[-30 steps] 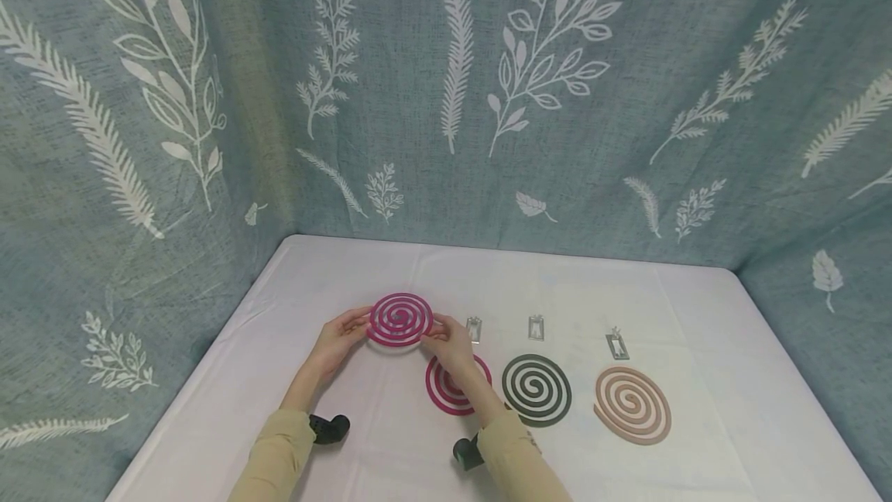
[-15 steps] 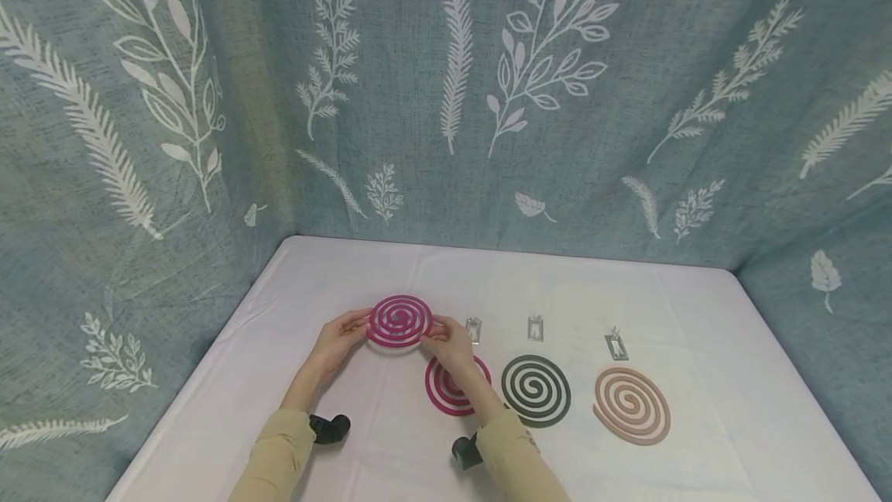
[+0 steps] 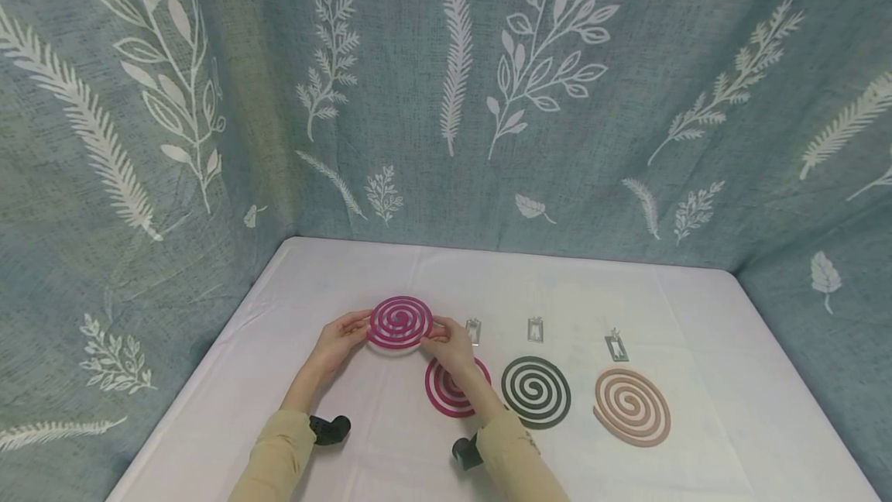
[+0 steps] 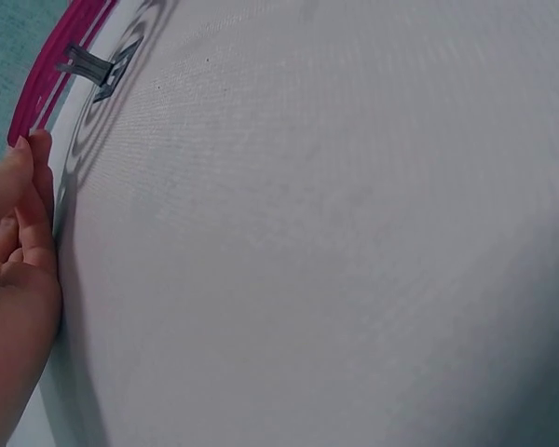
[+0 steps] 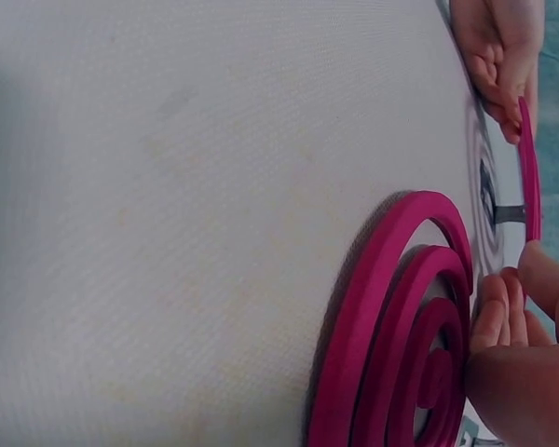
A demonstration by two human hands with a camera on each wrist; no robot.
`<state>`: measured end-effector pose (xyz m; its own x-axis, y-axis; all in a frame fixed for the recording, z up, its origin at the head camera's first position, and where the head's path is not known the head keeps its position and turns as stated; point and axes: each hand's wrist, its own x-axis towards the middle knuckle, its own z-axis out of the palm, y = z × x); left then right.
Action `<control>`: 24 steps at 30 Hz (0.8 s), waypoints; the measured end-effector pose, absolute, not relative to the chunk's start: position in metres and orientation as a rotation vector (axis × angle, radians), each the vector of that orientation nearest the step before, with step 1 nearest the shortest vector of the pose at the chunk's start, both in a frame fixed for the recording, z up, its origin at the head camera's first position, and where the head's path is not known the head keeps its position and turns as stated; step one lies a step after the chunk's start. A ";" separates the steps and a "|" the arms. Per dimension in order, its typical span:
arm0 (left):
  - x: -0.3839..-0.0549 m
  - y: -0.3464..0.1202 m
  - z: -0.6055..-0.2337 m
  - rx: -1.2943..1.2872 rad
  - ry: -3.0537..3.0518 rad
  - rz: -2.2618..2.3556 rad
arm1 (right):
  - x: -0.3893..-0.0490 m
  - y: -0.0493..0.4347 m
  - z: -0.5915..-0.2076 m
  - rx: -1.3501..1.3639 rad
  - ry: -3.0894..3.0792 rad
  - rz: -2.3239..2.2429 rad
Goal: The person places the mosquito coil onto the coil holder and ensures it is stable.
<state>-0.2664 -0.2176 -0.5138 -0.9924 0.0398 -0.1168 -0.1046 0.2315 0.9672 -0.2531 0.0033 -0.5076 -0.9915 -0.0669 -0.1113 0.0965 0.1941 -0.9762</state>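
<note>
Both hands hold a magenta mosquito coil level, just above the table at left of centre. My left hand pinches its left edge between thumb and fingers. On the opposite edge, the right hand has its thumb on top and fingers beneath. Under the coil's middle stands a dark metal coil stand with its upright piece against the coil, in both wrist views; whether the coil is fixed on its tip is hidden. A second magenta coil lies flat below the right wrist, partly covered by the forearm in the head view.
To the right lie a dark green coil and a tan coil. Behind the coils lie small metal stands, one near the right hand, one mid-table and one farther right. A patterned blue-grey curtain borders the white table.
</note>
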 end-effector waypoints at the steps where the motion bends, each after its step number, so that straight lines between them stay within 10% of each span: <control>1: -0.266 -0.218 -0.514 -0.064 2.372 1.873 | -0.253 0.003 -0.508 0.027 2.324 -1.915; 24: -0.267 -0.217 -0.515 -0.089 2.403 1.825 | -0.254 0.003 -0.508 0.026 2.324 -1.929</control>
